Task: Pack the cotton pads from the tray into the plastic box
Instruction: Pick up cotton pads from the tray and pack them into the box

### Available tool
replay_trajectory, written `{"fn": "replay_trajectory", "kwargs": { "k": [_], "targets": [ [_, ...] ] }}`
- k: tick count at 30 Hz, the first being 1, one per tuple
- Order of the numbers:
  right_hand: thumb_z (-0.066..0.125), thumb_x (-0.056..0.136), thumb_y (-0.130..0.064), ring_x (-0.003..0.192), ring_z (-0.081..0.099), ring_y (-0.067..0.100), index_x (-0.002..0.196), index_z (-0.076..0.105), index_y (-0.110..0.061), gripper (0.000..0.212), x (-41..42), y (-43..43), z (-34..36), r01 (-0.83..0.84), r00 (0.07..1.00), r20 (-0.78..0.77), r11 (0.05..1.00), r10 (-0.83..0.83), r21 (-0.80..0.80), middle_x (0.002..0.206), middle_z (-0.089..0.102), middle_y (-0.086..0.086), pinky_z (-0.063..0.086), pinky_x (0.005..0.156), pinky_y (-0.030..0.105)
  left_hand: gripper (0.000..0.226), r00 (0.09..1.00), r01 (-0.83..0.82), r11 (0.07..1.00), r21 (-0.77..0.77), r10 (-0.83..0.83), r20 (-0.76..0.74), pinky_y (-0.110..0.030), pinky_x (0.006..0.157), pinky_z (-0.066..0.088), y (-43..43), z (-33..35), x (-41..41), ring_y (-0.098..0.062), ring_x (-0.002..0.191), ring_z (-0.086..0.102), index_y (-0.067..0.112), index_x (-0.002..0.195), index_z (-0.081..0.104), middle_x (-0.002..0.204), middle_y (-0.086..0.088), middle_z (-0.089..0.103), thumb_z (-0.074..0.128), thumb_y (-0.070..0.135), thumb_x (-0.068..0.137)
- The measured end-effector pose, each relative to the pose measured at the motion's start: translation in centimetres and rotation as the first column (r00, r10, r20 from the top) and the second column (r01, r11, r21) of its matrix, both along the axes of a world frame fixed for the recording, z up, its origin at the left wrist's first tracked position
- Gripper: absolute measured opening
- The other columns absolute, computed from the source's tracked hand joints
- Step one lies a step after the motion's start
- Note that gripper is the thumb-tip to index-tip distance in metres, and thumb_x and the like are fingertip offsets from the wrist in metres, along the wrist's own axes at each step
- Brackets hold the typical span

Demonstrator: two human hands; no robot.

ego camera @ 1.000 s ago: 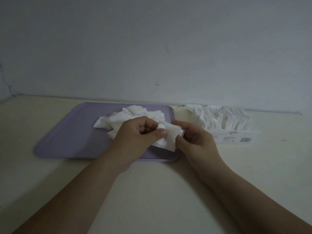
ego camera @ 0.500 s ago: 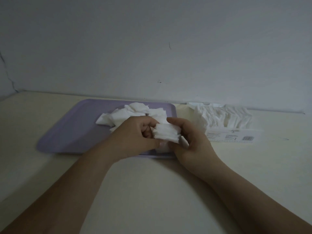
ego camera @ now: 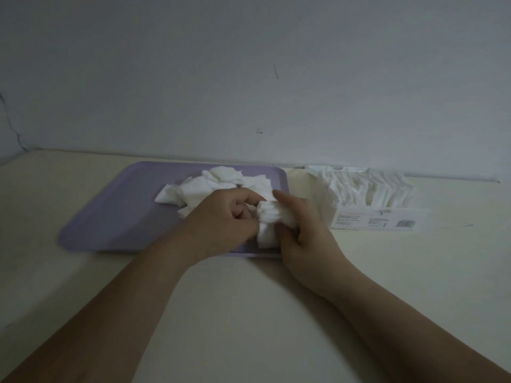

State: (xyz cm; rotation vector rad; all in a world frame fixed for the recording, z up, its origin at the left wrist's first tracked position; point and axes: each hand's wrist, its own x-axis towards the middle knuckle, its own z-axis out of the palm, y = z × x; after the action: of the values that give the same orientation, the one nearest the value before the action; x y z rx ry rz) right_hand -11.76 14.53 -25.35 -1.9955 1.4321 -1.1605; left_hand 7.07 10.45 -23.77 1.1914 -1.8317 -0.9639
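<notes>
Your forearms cross the table (ego camera: 249, 313) in front of the tray (ego camera: 110, 217). Over tray's front-right corner, your L hand (ego camera: 224, 217) & R hand (ego camera: 301, 230) both grip a small stack of pads (ego camera: 272, 217), fingers curled tight on it. Loose pads (ego camera: 215, 181) lie heaped on tray's back-right part. Box (ego camera: 373, 217), part-filled w/ pads, sits just right of tray.

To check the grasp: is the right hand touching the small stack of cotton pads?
Touching. The head view shows the right hand curled round the stack of cotton pads, with its fingers lying on the pads and no gap.
</notes>
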Motion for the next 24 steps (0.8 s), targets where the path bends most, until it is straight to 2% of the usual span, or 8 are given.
{"fn": "replay_trajectory", "kwargs": {
  "k": [4, 7, 9, 13, 15, 18, 20, 24],
  "targets": [
    [0.059, 0.098, -0.015, 0.121, 0.058, 0.019, 0.148, 0.044, -0.026, 0.053, -0.1, -0.4, 0.1, 0.225, 0.961, 0.168, 0.974, -0.221, -0.001, 0.140, 0.053, -0.004, 0.049, 0.105, 0.038, 0.020, 0.911, -0.368, 0.860, -0.353, 0.410, 0.051, -0.005, 0.062, 0.039, -1.4, -0.2, 0.2, 0.002, 0.060, 0.054, 0.023, 0.096, 0.072, 0.077, 0.012, 0.066, 0.068, 0.008, 0.083],
    [0.056, 0.099, -0.013, 0.134, 0.050, 0.018, 0.150, 0.042, -0.021, 0.054, 0.0, -0.7, 0.2, 0.260, 0.944, 0.202, 0.965, -0.259, 0.021, 0.146, 0.047, -0.003, 0.041, 0.114, 0.039, 0.034, 0.913, -0.177, 0.890, -0.420, 0.308, 0.268, -0.025, 0.095, 0.047, -1.8, -0.8, -0.2, -0.014, 0.095, 0.062, 0.016, 0.125, 0.069, 0.124, -0.002, 0.065, 0.068, 0.013, 0.092],
    [0.056, 0.100, -0.013, 0.132, 0.050, 0.018, 0.150, 0.043, -0.019, 0.053, 0.0, -0.8, 0.1, 0.269, 0.945, 0.183, 0.963, -0.270, 0.032, 0.144, 0.047, -0.003, 0.040, 0.113, 0.034, 0.035, 0.869, -0.067, 0.912, -0.405, 0.252, 0.425, -0.038, 0.102, 0.046, -1.8, -1.1, -0.7, -0.025, 0.114, 0.060, 0.016, 0.131, 0.068, 0.131, -0.005, 0.064, 0.063, 0.020, 0.097],
    [0.056, 0.100, -0.014, 0.130, 0.052, 0.019, 0.151, 0.043, -0.022, 0.053, -0.1, -0.8, 0.1, 0.258, 0.952, 0.152, 0.964, -0.266, 0.069, 0.146, 0.047, -0.002, 0.041, 0.111, 0.034, 0.033, 0.903, -0.112, 0.930, -0.351, 0.242, 0.355, -0.030, 0.071, 0.043, -1.7, -1.0, -0.9, -0.008, 0.080, 0.059, 0.021, 0.075, 0.064, 0.084, 0.003, 0.063, 0.049, 0.042, 0.096],
    [0.055, 0.100, -0.014, 0.130, 0.053, 0.019, 0.151, 0.043, -0.023, 0.053, -0.1, -0.7, 0.2, 0.258, 0.950, 0.160, 0.963, -0.267, 0.075, 0.146, 0.048, -0.002, 0.041, 0.112, 0.037, 0.034, 0.925, -0.164, 0.936, -0.313, 0.256, 0.280, -0.018, 0.057, 0.032, -1.7, -1.2, -0.5, 0.001, 0.065, 0.055, 0.022, 0.067, 0.057, 0.067, 0.009, 0.057, 0.061, 0.040, 0.097],
    [0.056, 0.100, -0.016, 0.126, 0.057, 0.022, 0.150, 0.044, -0.026, 0.053, -0.2, -0.5, 0.4, 0.267, 0.945, 0.174, 0.961, -0.277, 0.078, 0.142, 0.054, -0.002, 0.044, 0.110, 0.041, 0.015, 0.943, -0.237, 0.944, -0.229, 0.280, 0.178, -0.010, 0.062, 0.038, -1.7, -1.5, -0.1, 0.005, 0.066, 0.057, 0.026, 0.083, 0.066, 0.073, 0.016, 0.064, 0.080, 0.029, 0.087],
    [0.057, 0.100, -0.016, 0.124, 0.058, 0.021, 0.149, 0.045, -0.027, 0.052, -0.3, -0.2, 0.5, 0.274, 0.941, 0.189, 0.959, -0.282, 0.070, 0.141, 0.055, -0.004, 0.046, 0.109, 0.041, 0.029, 0.954, -0.256, 0.956, -0.141, 0.274, 0.126, -0.026, 0.082, 0.053, -2.0, -1.4, -0.1, -0.004, 0.087, 0.066, 0.025, 0.105, 0.065, 0.096, 0.013, 0.069, 0.084, 0.031, 0.083],
    [0.058, 0.099, -0.014, 0.123, 0.058, 0.020, 0.148, 0.047, -0.026, 0.051, -0.3, -0.1, 0.7, 0.278, 0.939, 0.195, 0.959, -0.283, 0.054, 0.140, 0.055, -0.005, 0.045, 0.109, 0.038, 0.063, 0.955, -0.200, 0.976, -0.087, 0.214, 0.205, -0.042, 0.105, 0.050, -2.1, -1.2, -0.7, -0.016, 0.118, 0.063, 0.027, 0.139, 0.054, 0.131, 0.004, 0.064, 0.076, 0.041, 0.082]
  ]
}}
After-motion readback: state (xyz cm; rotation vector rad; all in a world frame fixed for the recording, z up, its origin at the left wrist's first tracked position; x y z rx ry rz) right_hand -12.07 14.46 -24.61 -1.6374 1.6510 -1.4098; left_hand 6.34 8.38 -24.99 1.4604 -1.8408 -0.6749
